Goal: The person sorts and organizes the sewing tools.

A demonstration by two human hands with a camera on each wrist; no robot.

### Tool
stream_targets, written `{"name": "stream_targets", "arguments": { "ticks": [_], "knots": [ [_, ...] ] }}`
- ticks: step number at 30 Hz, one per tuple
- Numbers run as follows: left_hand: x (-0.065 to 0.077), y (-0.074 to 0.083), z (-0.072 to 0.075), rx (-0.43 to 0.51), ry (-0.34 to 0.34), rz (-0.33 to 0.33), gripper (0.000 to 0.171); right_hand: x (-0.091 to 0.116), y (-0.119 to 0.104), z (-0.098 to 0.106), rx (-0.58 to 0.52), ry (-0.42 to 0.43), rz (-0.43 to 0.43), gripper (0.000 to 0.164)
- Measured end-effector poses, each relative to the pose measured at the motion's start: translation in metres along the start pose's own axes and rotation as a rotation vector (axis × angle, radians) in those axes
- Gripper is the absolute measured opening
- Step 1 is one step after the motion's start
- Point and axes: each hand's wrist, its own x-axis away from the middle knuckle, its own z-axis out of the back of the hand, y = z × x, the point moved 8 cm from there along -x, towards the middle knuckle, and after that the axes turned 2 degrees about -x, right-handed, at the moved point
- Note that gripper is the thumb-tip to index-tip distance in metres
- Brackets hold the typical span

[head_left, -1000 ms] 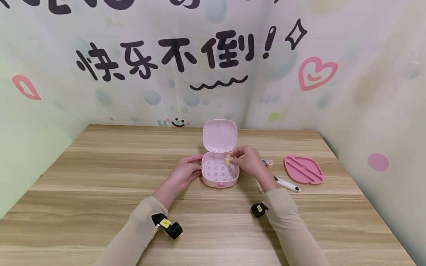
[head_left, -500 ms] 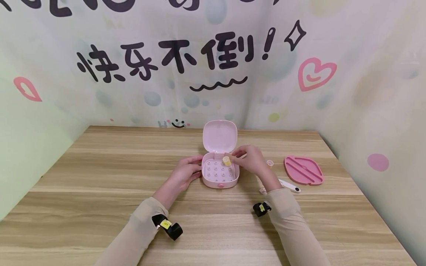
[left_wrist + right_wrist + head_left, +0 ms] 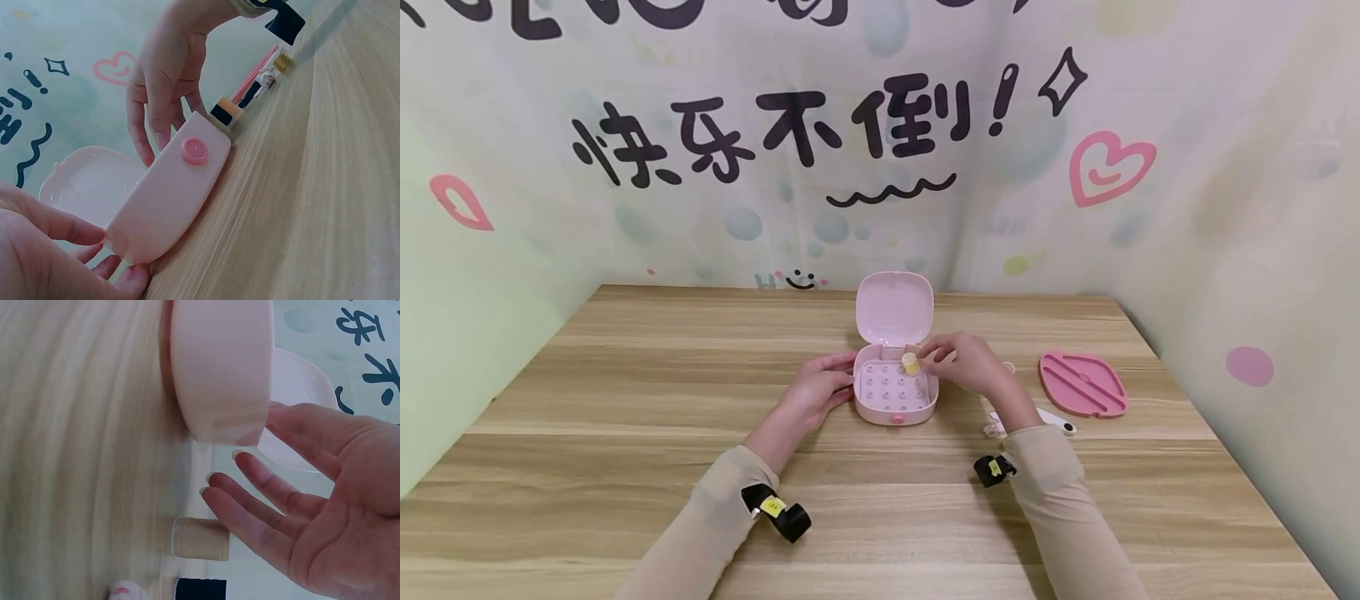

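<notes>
A pink sewing box (image 3: 896, 415) stands with its lid (image 3: 895, 306) raised and rows of small pegs inside. My left hand (image 3: 811, 392) holds its left side; in the left wrist view the thumb and fingers lie around that corner. Tilted over the back right pegs is a spool of yellow thread (image 3: 911, 363). My right hand (image 3: 966, 362) reaches over the right rim and holds the spool at its right side with the fingertips. Its other fingers hang loosely outside the wall in the right wrist view, where the box (image 3: 222, 369) hides the spool.
Right of the box stand a tan thread spool (image 3: 203, 539) and a dark one (image 3: 201, 589). A white-handled tool (image 3: 1057, 421) lies partly behind the right wrist, with a pink compartment tray (image 3: 1084, 383) farther right. A printed cloth (image 3: 760, 217) hangs behind the wooden table (image 3: 662, 350).
The yellow spool has shifted slightly left and now tilts, with more of it showing beside the right fingertips. The right forearm has moved a little right. The left hand stays on the box.
</notes>
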Motion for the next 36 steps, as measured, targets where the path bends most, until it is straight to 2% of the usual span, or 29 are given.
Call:
{"name": "stream_targets", "arguments": {
  "ticks": [7, 17, 36],
  "knots": [
    [0.0002, -0.0005, -0.0001, 0.001, -0.001, 0.0, 0.054, 0.0, -0.0006, -0.0066, 0.013, -0.044, 0.025, 0.024],
    [0.0, -0.0003, -0.0006, -0.001, -0.01, -0.002, 0.054, 0.0014, 0.001, -0.0029, 0.034, -0.033, -0.001, 0.024],
    [0.0001, 0.0003, -0.002, -0.005, -0.017, -0.012, 0.053, -0.0025, -0.0013, -0.0045, 0.025, 0.068, -0.003, 0.02]
  ]
}}
